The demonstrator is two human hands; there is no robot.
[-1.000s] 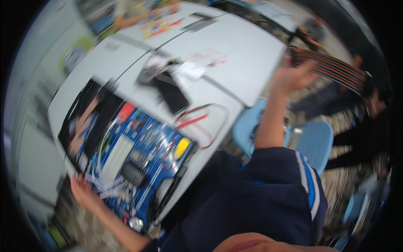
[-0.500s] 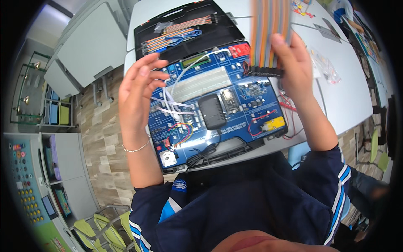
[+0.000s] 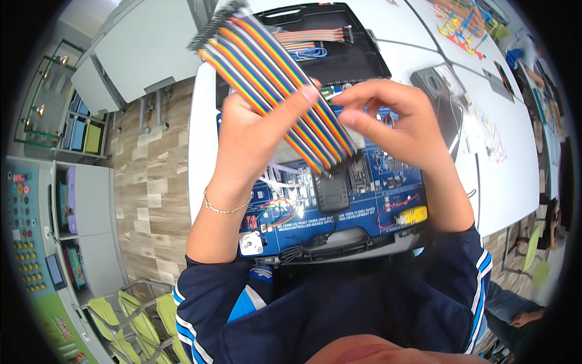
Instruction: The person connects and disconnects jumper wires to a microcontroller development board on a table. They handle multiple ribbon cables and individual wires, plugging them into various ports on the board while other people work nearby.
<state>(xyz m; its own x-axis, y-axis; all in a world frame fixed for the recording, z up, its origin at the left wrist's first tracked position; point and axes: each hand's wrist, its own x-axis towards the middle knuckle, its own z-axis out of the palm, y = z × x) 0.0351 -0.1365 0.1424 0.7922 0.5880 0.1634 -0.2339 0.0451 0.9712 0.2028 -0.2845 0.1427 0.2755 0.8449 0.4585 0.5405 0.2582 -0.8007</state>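
A wide ribbon of multicoloured jumper wires (image 3: 260, 70) with black end connectors slants across the middle. My left hand (image 3: 245, 139) grips it, thumb lying over the front face. Close by the ribbon's right edge is my right hand (image 3: 403, 121), fingers bent and apart; whether its fingertips touch the ribbon is unclear. Below both hands lies a blue electronics development board (image 3: 364, 224) in a black case. It carries a black box with a cable (image 3: 332, 193), a yellow motor (image 3: 412, 215), white wires (image 3: 282, 176) and a pale breadboard partly hidden by the ribbon and my hands.
The raised case lid (image 3: 367, 57) holds more ribbon wires (image 3: 315, 37) and a blue cable (image 3: 310, 54). To the right are a black multimeter-like device (image 3: 438, 85) and clear plastic bags (image 3: 491, 136) on the white table (image 3: 509, 200). Green chairs (image 3: 127, 315) stand lower left.
The ribbon of jumper wires has passed from my right hand to my left and now slants leftward. My right hand has let go and moved lower. The view has shifted slightly.
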